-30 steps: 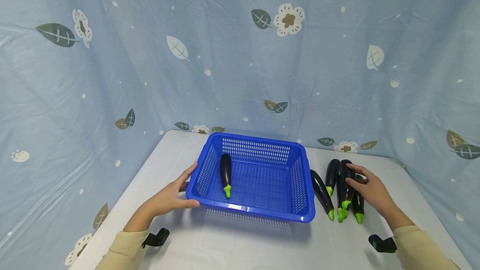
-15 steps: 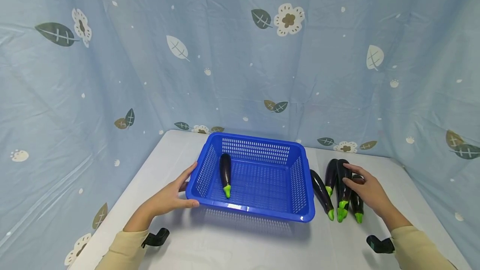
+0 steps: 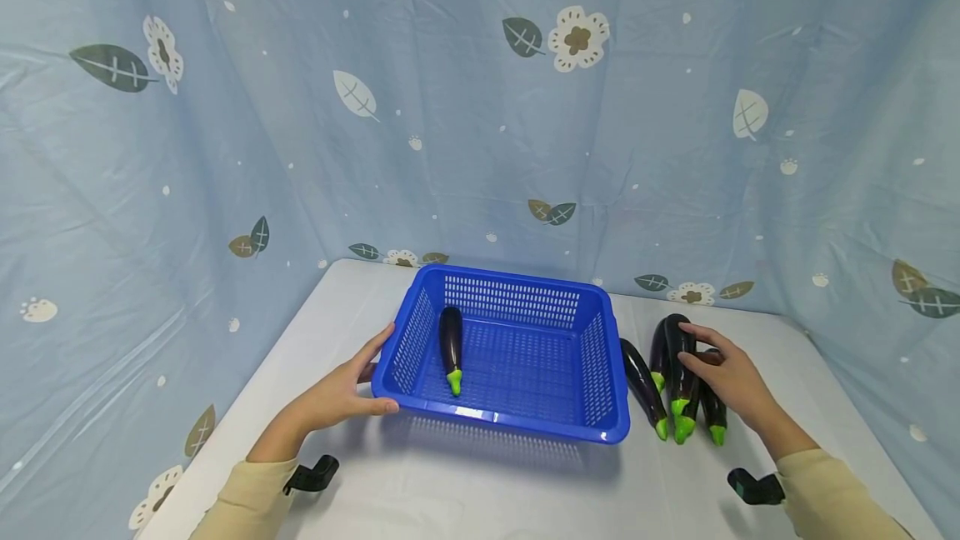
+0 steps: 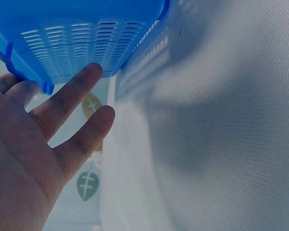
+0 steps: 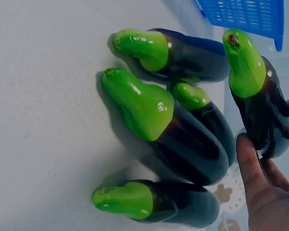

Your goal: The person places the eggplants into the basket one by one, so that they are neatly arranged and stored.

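My left hand (image 3: 341,394) holds the blue plastic basket (image 3: 510,422) at its left end, thumb along the front rim. In the left wrist view two fingers (image 4: 70,98) stretch out beneath the slotted wall. One dark purple eggplant (image 3: 451,340) with a green cap lies inside the basket, toward the left. Off to the right, my right hand (image 3: 733,372) pinches another eggplant (image 5: 253,82) between thumb and fingers, raised over several more. Among these, one eggplant (image 5: 168,130) sits in the middle, partly overlapped by the held one in the head view.
Beside the basket's right wall lies a slanted eggplant (image 3: 643,390); a further eggplant (image 3: 715,413) lies by my right wrist. The white table (image 3: 465,498) meets a blue patterned curtain (image 3: 465,148) at the back and sides. A shadow falls under the basket's front.
My right hand has shifted slightly left and up with the eggplant, uncovering more of the one under it. The left hand and basket have stayed put.
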### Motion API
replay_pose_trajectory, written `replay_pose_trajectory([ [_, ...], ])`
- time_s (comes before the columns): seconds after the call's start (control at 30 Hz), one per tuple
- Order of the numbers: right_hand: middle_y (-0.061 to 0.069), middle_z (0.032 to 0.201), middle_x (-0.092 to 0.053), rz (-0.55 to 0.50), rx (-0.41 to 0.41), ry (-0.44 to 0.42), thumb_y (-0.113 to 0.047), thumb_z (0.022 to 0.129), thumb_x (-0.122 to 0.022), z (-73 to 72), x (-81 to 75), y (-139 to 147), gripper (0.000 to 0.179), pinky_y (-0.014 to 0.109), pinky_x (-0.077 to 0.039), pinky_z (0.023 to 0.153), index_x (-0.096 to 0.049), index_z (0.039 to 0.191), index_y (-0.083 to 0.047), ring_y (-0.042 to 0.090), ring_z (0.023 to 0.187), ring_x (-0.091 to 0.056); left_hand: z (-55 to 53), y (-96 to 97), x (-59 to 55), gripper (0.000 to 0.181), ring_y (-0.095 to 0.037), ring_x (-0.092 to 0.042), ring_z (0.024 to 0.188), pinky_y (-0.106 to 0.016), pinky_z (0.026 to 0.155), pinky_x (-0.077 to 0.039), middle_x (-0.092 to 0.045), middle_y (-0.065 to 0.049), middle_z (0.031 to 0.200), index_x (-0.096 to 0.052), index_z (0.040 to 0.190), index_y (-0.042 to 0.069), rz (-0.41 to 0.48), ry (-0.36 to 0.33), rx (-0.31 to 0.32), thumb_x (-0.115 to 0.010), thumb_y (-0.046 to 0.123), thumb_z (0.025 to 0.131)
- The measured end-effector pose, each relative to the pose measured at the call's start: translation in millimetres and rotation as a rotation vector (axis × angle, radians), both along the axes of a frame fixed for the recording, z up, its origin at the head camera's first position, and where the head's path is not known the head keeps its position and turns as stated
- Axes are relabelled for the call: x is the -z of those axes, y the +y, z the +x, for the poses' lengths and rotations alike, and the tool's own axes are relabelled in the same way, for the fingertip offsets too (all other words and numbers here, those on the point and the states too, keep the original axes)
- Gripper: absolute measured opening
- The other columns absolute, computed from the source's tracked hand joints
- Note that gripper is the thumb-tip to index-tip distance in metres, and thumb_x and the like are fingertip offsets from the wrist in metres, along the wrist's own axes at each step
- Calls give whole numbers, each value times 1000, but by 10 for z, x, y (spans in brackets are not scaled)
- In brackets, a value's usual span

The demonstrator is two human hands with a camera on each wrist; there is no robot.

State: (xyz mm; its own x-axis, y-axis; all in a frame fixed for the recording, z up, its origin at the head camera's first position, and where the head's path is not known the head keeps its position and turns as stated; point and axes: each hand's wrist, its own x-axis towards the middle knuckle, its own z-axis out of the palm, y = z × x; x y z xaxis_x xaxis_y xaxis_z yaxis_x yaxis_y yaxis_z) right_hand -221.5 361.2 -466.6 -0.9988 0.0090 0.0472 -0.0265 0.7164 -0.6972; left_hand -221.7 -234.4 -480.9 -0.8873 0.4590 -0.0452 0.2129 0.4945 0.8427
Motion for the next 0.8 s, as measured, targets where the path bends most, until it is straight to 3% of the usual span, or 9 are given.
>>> replay_pose_trajectory([
  [0.8,32,155,-34,-3,-22,22,-35,104,-59,-71,-53,-187,60,68,-45,97,-40,156,-12,58,127,-49,4,-4,-12,114,-50,-48,133,-68,104,-40,-25,-28,162,-4,165,28,-3,8,12,-84,34,84],
])
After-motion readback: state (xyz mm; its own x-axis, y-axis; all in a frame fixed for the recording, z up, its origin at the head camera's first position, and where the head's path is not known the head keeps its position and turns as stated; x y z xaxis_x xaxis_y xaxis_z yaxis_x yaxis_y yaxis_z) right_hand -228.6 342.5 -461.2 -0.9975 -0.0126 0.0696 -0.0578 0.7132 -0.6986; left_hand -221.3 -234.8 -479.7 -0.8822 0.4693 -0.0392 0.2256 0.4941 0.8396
